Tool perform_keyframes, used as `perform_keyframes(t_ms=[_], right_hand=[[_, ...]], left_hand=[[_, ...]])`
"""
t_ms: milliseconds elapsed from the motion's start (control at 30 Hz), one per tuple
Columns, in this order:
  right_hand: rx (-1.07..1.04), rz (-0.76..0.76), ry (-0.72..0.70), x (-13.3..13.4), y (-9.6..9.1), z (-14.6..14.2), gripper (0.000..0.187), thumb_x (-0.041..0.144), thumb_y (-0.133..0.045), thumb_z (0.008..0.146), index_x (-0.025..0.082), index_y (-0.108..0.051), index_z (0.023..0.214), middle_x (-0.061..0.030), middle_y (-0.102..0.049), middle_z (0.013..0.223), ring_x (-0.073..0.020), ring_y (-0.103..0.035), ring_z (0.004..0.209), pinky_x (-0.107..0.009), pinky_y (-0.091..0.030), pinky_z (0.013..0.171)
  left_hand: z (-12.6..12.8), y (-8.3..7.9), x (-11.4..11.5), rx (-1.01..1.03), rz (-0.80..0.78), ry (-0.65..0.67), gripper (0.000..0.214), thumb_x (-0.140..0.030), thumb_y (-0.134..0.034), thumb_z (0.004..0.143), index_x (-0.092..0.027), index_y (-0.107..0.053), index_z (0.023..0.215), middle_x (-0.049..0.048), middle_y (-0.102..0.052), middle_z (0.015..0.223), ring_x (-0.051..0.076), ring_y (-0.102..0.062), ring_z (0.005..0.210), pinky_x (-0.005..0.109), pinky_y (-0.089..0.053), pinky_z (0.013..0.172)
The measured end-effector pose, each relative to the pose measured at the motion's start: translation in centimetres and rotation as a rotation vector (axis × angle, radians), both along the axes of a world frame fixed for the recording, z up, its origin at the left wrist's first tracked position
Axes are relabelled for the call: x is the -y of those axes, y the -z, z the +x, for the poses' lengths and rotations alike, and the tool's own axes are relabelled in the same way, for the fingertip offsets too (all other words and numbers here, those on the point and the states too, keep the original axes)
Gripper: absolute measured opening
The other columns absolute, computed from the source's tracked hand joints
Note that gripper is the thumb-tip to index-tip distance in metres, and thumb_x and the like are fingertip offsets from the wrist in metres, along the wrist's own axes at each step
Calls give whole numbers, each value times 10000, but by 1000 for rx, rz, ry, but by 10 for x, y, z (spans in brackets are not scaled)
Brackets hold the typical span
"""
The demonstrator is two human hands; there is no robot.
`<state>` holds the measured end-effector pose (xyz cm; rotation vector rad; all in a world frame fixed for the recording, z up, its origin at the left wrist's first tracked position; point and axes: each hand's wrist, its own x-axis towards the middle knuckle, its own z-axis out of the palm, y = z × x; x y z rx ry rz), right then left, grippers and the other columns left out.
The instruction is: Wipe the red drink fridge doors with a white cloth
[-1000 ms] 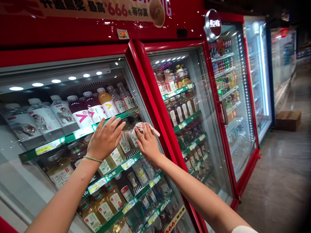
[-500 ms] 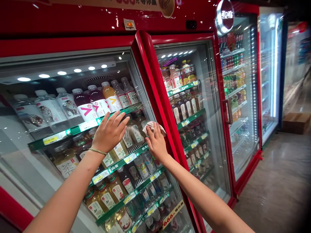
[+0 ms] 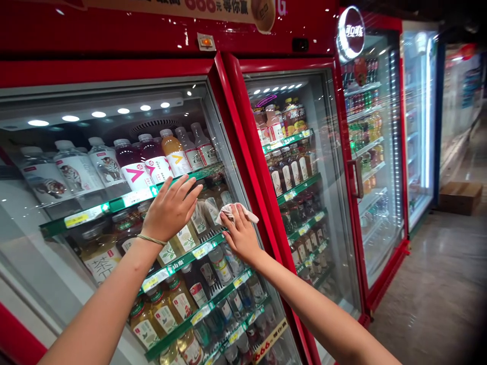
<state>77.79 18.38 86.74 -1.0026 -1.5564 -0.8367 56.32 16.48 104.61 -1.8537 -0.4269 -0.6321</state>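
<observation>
My left hand (image 3: 170, 208), with a thin band at its wrist, lies against the left glass door (image 3: 28, 248) of a red drinks fridge, fingers stretched out and holding nothing. Under the fingers of my right hand (image 3: 241, 235) is a crumpled white cloth (image 3: 227, 209), pressed to the same glass near the red door frame (image 3: 247, 172). Part of the cloth is hidden by those fingers. Behind the glass, bottles with tiger labels (image 3: 74, 167) and dark purple bottles (image 3: 131, 165) line the upper shelf.
To the right is the fridge's second glass door (image 3: 337, 203), with bottles on its shelves. Farther along stand another red fridge with a door handle (image 3: 355, 178) and a brightly lit cooler (image 3: 418, 132). A cardboard box (image 3: 459, 197) rests on the floor (image 3: 422, 284).
My right hand has slid slightly left and down over the glass with the cloth. My left hand stays in place. The view has shifted a little.
</observation>
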Motion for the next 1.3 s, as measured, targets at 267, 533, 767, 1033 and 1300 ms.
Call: perform_keyframes(t_ms=[267,533,767,1033,1300], right_hand=[[-88,11,46,-3,-16,5,614,331,-478,1045,240,-331,1634,-125,-220,1727,-308,-121,1613,-500,-433,1187],[-1,28,-18,-4,-59,10,535,329,-435,1063,261,-424,1594,-97,-293,1707,-274,-161,1610,-462,-401,1220],[201,20,-42,-2,-62,4,571,379,-501,1036,300,-419,1595,-59,-293,1710,-298,-119,1614,-510,-336,1260],[-33,19,-26,-7,-71,14,580,335,-426,1064,275,-331,1634,-76,-228,1729,-289,-137,1612,-492,-378,1233],[-22,16,-18,-9,-105,15,577,358,-405,1070,307,-314,1637,-32,-213,1733,-280,-128,1614,-498,-374,1242]], left_hand=[[-2,2,0,224,134,18,445,-222,-644,927,-205,-615,1371,149,-664,1355,334,-560,1374,566,-378,1233],[-3,2,2,352,176,3,395,-206,-652,916,-215,-640,1311,131,-664,1332,343,-561,1364,575,-390,1222],[-3,3,2,337,182,1,396,-194,-650,908,-212,-653,1304,135,-663,1324,344,-542,1380,572,-394,1224],[-3,5,1,342,173,-1,423,-180,-609,910,-229,-646,1328,125,-662,1338,334,-527,1399,584,-380,1233],[-2,6,0,361,119,34,466,-178,-581,911,-258,-624,1369,113,-655,1361,329,-504,1422,603,-349,1247]])
